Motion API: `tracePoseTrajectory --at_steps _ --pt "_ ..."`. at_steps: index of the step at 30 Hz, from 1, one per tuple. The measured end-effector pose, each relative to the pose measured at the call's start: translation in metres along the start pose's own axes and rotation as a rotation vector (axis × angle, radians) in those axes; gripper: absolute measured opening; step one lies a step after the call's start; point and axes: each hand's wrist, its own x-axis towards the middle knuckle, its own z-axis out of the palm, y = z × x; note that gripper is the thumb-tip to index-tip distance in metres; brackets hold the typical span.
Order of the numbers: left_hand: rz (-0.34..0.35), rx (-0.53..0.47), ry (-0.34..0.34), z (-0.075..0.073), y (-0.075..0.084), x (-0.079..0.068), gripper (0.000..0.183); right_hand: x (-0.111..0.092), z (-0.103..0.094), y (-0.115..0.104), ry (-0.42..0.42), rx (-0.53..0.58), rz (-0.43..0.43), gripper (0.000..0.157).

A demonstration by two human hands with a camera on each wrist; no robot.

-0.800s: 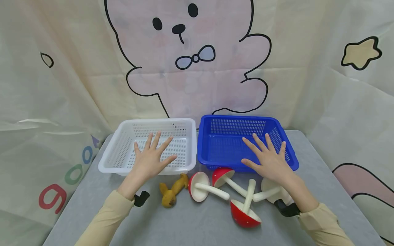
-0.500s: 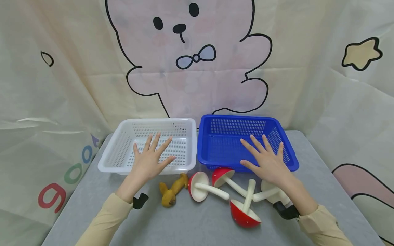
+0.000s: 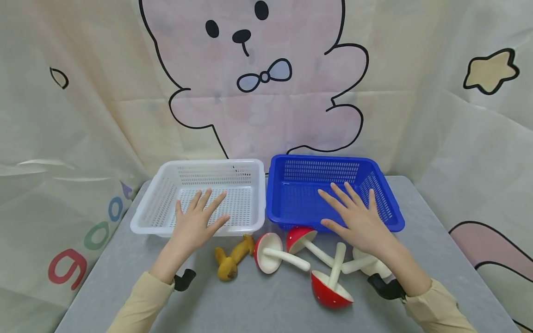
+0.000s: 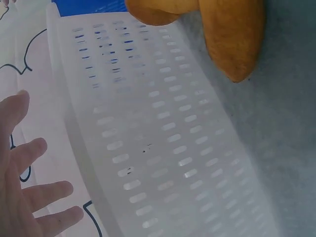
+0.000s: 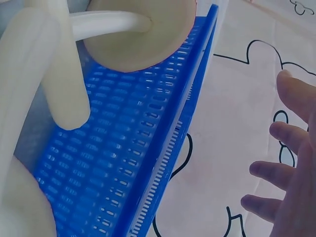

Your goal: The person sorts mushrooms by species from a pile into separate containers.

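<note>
My left hand (image 3: 192, 227) reaches over the front of the white plastic basket (image 3: 141, 221), fingers spread, holding nothing. Over the blue plastic basket (image 3: 296, 196) my right hand (image 3: 361, 227) is likewise spread, holding nothing. Nearest the left hand lies a yellow-brown, lumpy, branching piece (image 3: 229, 267), like a ginger root. Several toy mushrooms lie before the baskets: one with a red rim and white stem (image 3: 268, 254), another red-capped mushroom (image 3: 297, 238) at the blue basket's front, and a third, cap down, with its red cap (image 3: 331, 293) toward me. A pale mushroom (image 3: 372, 264) is partly hidden by my right forearm.
Both baskets stand side by side at the back of the grey table (image 3: 245, 310). Behind them hangs a cloth backdrop (image 3: 266, 120) with a cartoon bear. Black wrist mounts show on the left wrist (image 3: 184, 280) and the right wrist (image 3: 386, 287).
Both hands have shifted slightly left in the head view, and the left has also drawn a little toward me. Fingers stay spread. The baskets, mushrooms and yellow-brown piece have not moved.
</note>
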Motion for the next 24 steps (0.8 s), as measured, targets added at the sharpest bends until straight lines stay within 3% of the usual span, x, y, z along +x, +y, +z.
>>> tracePoseTrajectory --at_steps 14,24 --pt "0.071 0.021 0.086 0.008 -0.014 -0.011 0.061 0.002 0.005 -0.014 0.026 -0.022 -0.068 0.069" --pt "-0.009 0.013 0.143 0.01 -0.024 -0.019 0.06 0.003 0.009 -0.024 0.017 -0.015 -0.113 0.07"
